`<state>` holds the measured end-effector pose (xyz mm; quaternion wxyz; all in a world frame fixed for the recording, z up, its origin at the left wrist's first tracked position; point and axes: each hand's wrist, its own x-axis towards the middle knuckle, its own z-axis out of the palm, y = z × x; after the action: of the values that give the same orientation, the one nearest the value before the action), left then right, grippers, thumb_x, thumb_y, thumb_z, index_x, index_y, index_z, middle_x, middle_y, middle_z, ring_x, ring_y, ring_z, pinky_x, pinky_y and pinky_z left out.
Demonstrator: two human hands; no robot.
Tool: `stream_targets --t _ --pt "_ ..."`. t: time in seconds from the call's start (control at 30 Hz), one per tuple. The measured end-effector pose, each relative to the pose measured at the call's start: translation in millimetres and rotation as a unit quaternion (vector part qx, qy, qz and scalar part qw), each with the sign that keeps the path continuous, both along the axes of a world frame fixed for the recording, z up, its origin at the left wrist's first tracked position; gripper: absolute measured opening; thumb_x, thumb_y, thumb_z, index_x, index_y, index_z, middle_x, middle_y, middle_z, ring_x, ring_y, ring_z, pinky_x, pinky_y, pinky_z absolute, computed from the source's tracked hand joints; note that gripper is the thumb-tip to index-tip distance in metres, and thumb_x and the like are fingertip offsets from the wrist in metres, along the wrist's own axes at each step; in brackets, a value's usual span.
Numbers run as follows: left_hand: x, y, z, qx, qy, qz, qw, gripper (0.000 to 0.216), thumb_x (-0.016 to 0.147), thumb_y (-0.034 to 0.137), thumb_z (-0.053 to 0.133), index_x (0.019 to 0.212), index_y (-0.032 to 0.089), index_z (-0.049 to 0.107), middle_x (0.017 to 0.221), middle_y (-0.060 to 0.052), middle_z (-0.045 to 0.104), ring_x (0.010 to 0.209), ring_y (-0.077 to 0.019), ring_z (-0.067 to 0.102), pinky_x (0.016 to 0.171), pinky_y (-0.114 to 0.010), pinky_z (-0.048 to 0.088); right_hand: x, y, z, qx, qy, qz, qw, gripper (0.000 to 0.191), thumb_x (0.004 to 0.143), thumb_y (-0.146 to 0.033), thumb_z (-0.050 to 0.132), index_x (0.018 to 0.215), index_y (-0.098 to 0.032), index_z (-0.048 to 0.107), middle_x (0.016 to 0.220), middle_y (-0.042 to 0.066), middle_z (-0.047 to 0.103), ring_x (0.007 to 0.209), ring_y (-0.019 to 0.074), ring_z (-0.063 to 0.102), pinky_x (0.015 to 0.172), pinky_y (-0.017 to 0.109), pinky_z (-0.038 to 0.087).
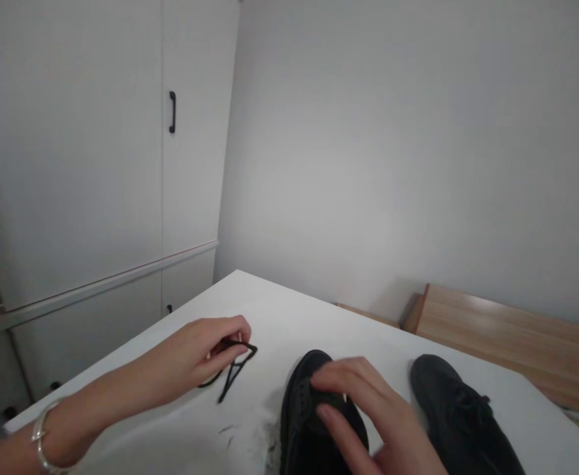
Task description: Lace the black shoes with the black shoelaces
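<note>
My left hand (pixel 220 346), with a bracelet at its wrist, pinches a black shoelace (pixel 237 371) above the white table. The lace hangs in a loop, and one end dangles below the fingers. At the front middle of the table is a black shoe (pixel 302 422), its toe pointing away from me. A row of eyelets shows on its left side, with no lace visible in them. My right hand (pixel 368 409) is curled over this shoe, thumb and fingertips gripping its upper near the eyelets. A second black shoe (pixel 455 409), laced and tied, lies to the right.
Small dark marks or scraps lie on a whitish, smudged patch of the table (pixel 279 310) left of the near shoe. Behind the table's right side is a wooden surface (pixel 497 343) against the grey wall. White cabinets (pixel 96 165) with black handles stand at the left.
</note>
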<state>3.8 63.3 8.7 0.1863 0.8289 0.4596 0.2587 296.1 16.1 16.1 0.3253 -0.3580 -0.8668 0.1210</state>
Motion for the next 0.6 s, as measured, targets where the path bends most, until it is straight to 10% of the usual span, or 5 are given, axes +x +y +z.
stream_targets --t 0.1,0.33,0.5,0.6 --pt "51 -4 33.0 0.039 -0.088 -0.084 0.992 0.012 0.095 0.029 0.057 0.091 0.022 0.067 0.082 0.002 0.067 0.071 -0.0130 0.058 0.063 -0.021 0.040 -23 18 4.1 -0.024 0.118 -0.026 0.992 0.039 0.088 -0.015 0.065 0.126 -0.021 0.057 0.123 0.008 0.065 0.115 0.0208 0.060 0.101 0.033 0.047" --pt "101 16 61.4 -0.117 -0.413 -0.151 0.890 0.019 0.089 0.035 0.071 0.092 0.020 0.060 0.069 0.006 0.059 0.046 -0.0041 0.042 0.042 -0.015 0.031 -15 41 31.4 -0.053 0.309 -0.009 0.950 0.015 0.095 -0.028 0.059 0.099 -0.022 0.072 0.068 -0.003 0.066 0.062 0.0123 0.060 0.062 0.023 0.049" --pt "94 41 58.1 -0.199 -0.547 -0.177 0.794 0.025 0.077 0.034 0.086 0.085 0.015 0.071 0.063 0.003 0.060 0.049 -0.0035 0.041 0.042 -0.012 0.032 33 51 40.8 -0.130 0.540 -0.027 0.831 0.032 0.080 -0.053 0.078 0.090 -0.023 0.078 0.088 0.003 0.075 0.087 0.0154 0.068 0.085 0.025 0.051" --pt "88 53 49.7 -0.202 -0.578 -0.144 0.778 0.026 0.072 0.032 0.090 0.081 0.014 0.074 0.067 -0.001 0.065 0.053 -0.0046 0.047 0.047 -0.012 0.038 55 54 41.1 -0.161 0.607 -0.025 0.777 0.031 0.069 -0.047 0.088 0.081 -0.021 0.077 0.075 -0.002 0.067 0.074 0.0105 0.061 0.074 0.019 0.050"
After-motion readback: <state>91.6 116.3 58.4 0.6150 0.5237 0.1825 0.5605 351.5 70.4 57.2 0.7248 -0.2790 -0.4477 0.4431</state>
